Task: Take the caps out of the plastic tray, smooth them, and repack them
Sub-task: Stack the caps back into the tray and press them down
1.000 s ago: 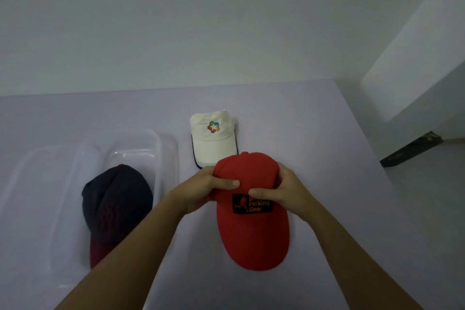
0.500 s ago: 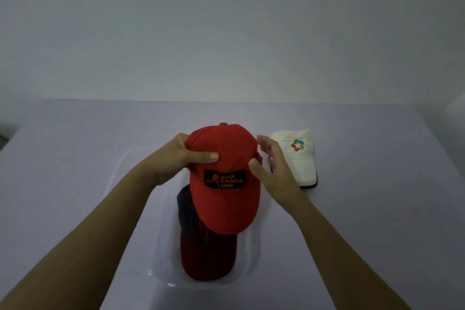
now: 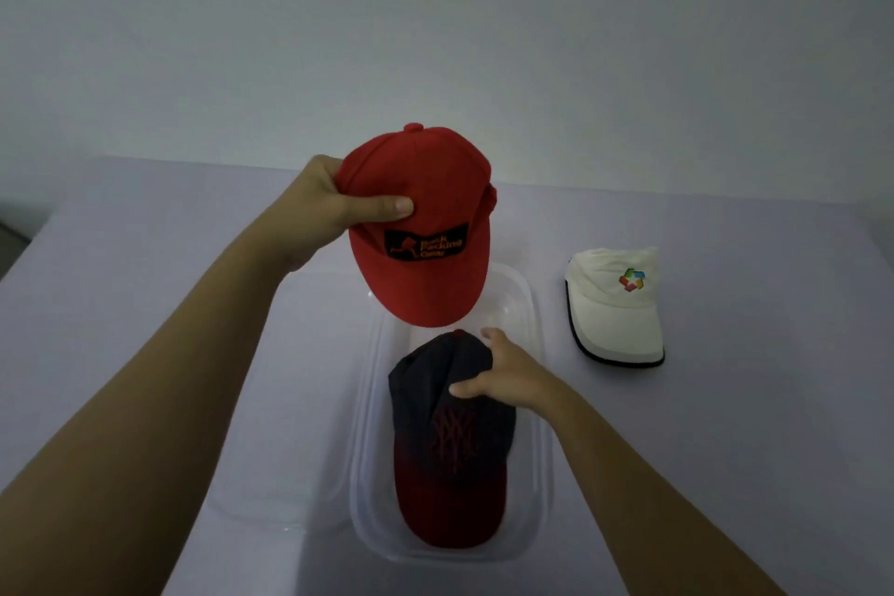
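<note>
My left hand [image 3: 321, 208] grips the crown of a red cap [image 3: 425, 266] with a black patch and holds it in the air over the far end of a clear plastic tray [image 3: 529, 305]. Inside the tray lies a dark navy cap [image 3: 450, 440] with a red brim pointing toward me. My right hand [image 3: 508, 378] rests on this cap's crown, fingers curled around it. A white cap [image 3: 614, 305] with a coloured logo lies flat on the table to the right of the tray.
A pale lilac table [image 3: 169, 305] carries everything, and a plain grey wall [image 3: 435, 15] stands behind it. A second clear lid or tray [image 3: 300, 489] lies flat just left of the tray.
My left hand alone has lifted the red cap higher over the tray. My right hand let go of it and dropped onto the dark cap in the tray.
</note>
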